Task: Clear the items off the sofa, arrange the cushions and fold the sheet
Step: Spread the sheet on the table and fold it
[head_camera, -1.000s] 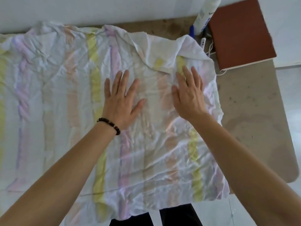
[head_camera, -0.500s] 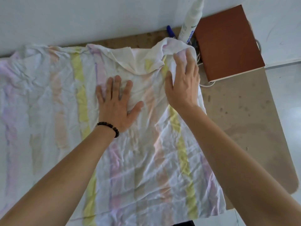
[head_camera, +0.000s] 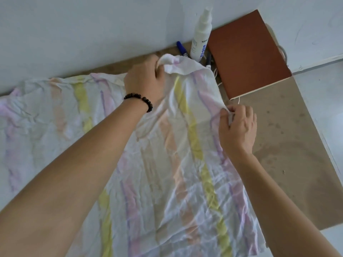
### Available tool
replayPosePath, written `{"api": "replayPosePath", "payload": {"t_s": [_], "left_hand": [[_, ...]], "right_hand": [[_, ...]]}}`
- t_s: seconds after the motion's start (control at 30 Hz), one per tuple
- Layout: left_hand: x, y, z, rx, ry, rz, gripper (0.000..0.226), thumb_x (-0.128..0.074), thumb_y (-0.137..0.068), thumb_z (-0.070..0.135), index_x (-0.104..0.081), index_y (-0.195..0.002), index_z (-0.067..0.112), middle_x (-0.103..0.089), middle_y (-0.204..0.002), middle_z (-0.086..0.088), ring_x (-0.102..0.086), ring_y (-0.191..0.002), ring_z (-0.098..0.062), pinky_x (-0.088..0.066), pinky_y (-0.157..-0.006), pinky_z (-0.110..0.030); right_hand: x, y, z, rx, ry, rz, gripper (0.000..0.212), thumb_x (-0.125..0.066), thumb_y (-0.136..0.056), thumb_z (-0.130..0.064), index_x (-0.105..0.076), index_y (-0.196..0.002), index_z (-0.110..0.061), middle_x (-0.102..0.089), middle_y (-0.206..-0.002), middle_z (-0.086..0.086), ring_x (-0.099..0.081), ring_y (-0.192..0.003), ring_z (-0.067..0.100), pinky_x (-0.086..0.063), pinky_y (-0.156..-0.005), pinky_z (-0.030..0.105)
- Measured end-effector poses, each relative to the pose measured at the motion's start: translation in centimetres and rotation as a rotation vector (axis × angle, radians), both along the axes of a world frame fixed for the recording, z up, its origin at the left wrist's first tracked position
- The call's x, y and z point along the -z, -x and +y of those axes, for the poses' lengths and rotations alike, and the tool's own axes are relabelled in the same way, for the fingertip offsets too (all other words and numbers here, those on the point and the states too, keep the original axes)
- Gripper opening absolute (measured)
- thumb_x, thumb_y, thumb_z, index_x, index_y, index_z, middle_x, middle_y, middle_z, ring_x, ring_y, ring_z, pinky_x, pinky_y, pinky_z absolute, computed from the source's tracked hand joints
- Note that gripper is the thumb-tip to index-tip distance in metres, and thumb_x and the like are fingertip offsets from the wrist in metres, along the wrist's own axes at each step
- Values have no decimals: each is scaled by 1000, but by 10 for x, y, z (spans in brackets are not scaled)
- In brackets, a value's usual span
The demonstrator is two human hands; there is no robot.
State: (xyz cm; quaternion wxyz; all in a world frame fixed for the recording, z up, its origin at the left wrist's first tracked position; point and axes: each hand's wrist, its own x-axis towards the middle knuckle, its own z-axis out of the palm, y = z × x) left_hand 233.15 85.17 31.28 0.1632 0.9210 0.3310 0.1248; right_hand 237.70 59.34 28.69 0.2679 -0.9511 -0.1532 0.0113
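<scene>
Pastel-striped sheet (head_camera: 167, 164), creased and partly doubled over, spread flat across a tan surface (head_camera: 289, 145) beside a pale wall (head_camera: 92, 34). Left hand (head_camera: 146, 80), beaded bracelet (head_camera: 139, 100) at the wrist, closed around a bunched white corner at the sheet's far edge, close to the wall. Right hand (head_camera: 238, 127) pinching the sheet's right edge between thumb and fingertips, cloth drawn up into a small peak at the grip. Hands well apart, fabric stretched between them and lifted slightly off the surface. Just beyond the gripped corner: white spray bottle (head_camera: 201, 36) standing upright against the wall, blue marker (head_camera: 181, 48) lying at its base, a second pen partly hidden beside it. Reddish-brown notebook (head_camera: 246, 54) flat at the right of the bottle, thin white cord (head_camera: 238, 100) trailing from under its near edge, near the right hand.
</scene>
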Motion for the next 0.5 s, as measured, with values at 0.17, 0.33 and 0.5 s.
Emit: {"api": "replayPosePath", "payload": {"t_s": [0.17, 0.33, 0.5], "left_hand": [[-33, -49, 30, -327, 586, -411, 24, -47, -89, 38, -55, -83, 16, -72, -84, -4, -70, -67, -24, -55, -50, -34], [-35, -54, 25, -254, 764, -418, 34, -60, -84, 32, -44, -111, 18, -67, -108, -5, -70, -86, -15, -60, -65, -29], [-18, -27, 2, 27, 927, -251, 84, -62, -89, 21, -8, -153, 21, -55, -137, -1, -55, -119, -1, -46, -100, -23]], "right_hand": [[-24, 8, -26, 73, -120, 143, 24, -44, -104, -34, -50, -116, -13, -65, -81, 2, -59, -77, 35, -38, -65, 37], [-22, 39, -46, -114, -17, 275, 43, -56, -96, -49, -51, -130, -23, -55, -72, -11, -56, -69, 18, -38, -65, 29], [-9, 53, -53, -122, 61, 231, 53, -58, -94, -49, -46, -139, -21, -60, -124, -1, -57, -110, 23, -44, -82, 36]]}}
